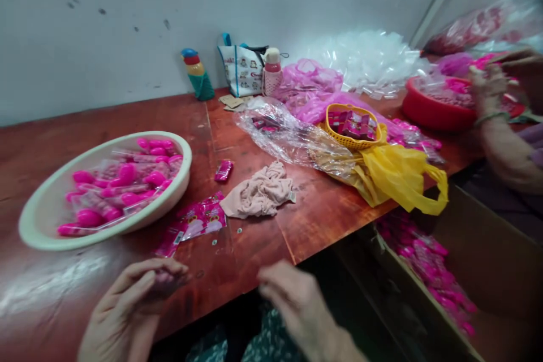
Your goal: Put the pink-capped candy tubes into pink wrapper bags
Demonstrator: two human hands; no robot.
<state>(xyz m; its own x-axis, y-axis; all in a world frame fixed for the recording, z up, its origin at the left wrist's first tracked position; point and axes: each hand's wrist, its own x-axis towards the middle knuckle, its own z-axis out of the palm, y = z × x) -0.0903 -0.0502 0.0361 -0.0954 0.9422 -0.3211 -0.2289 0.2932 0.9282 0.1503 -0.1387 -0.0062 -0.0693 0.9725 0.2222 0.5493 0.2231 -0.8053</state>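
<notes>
My left hand [129, 302] is above the table's front edge with its fingers curled and pinched together. A bit of dark pink shows between them, too small and shadowed to name. My right hand [299, 300] is apart from it, off the table edge, its fingers bent and smeared by motion. Just beyond my left hand lie flat printed pink packets [206, 218]. Behind them is a small pink foil packet [223, 170], and a crumpled beige cloth [258, 192] lies to its right. A cream basin [44, 235] at left holds several clear tubes with bright pink caps.
A yellow basket [354, 141] of small boxes stands by a yellow plastic bag [394, 172]. Clear and pink plastic bags lie behind. At right, another person's hands work over a red basin [436, 110]. Below the table edge, a carton [407, 288] holds pink pieces.
</notes>
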